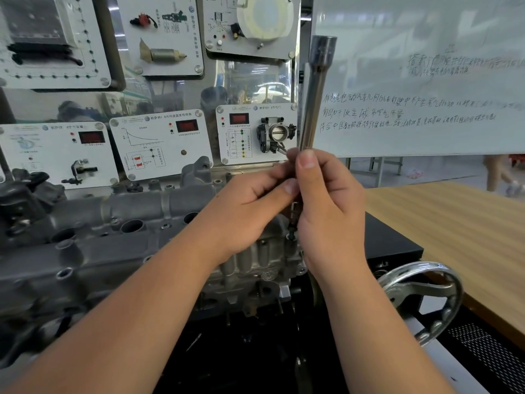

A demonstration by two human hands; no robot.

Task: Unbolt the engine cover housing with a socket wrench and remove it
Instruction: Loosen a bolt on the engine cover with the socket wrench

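Engine block (93, 243) fills the lower left of the view, lying on a dark stand with its grey cast housing (264, 260) at the near end, just under the hands, so the cover bolts face up toward the person and can be reached from above; the housing looks seated on the engine, so by my judgement the unbolting is not finished. Behind it stands a training display board (159, 81) with sensor panels, and to the right a whiteboard (426, 81) with handwriting and a wooden table (454, 223). A chrome handwheel (420, 300) sits at the stand's right edge, well apart from the hands. The socket wrench (314, 95), a long steel shaft, is held nearly upright with its open socket end at the top and its lower end dropping toward the housing, likely so it lines up with a bolt, though the tip is hidden behind the fingers. The right hand (326, 206) is curled round the shaft low down, thumb pressed along it, steadying it vertical. The left hand (250, 203) meets it from the side, fingertips pinching the same shaft just beside the right thumb, probably to twirl it
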